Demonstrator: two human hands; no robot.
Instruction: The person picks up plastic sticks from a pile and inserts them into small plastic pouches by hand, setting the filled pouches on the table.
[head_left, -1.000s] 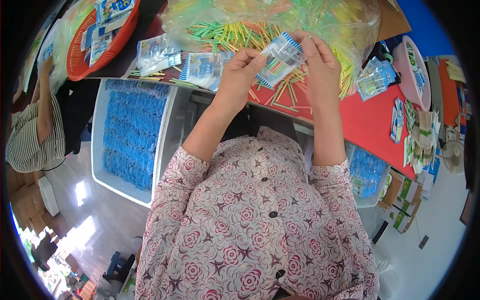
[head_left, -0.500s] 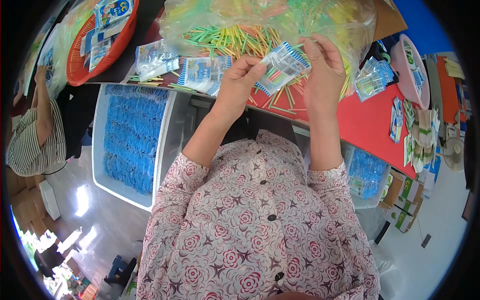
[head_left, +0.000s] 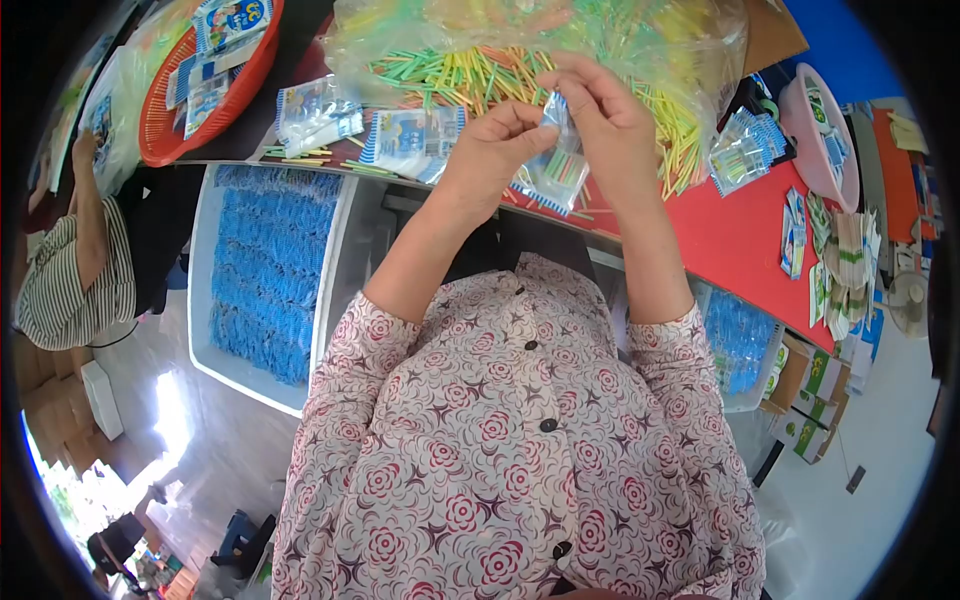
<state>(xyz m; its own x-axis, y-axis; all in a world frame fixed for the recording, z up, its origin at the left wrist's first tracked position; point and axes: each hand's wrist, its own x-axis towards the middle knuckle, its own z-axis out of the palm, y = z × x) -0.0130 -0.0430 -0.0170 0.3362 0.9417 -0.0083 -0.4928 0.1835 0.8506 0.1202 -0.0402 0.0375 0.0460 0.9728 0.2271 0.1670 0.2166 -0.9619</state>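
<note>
A clear plastic packet (head_left: 558,175) with blue-striped ends and coloured sticks inside hangs between my two hands, above the front of the table. My left hand (head_left: 497,150) pinches its left edge near the top. At its upper end, the thumb and fingers of my right hand (head_left: 607,118) are closed on the packet, which is bunched there. Just behind lies a heap of thin green, yellow and orange sticks (head_left: 465,78), partly under clear plastic sheeting (head_left: 420,25). Left of my left hand lie two more packets, one printed (head_left: 412,140) and one mostly clear (head_left: 318,112).
A red basket (head_left: 157,118) of packets stands at the left, a pink basin (head_left: 838,190) at the right on the red table (head_left: 735,250). Packets (head_left: 742,152) lie near the basin. Below is a white bin (head_left: 203,300) of blue-striped packets. A striped-sleeved person (head_left: 72,275) sits left.
My right hand has moved left and slightly up, onto the packet's top end. The packet has turned more upright and its top is now gathered between my fingers.
</note>
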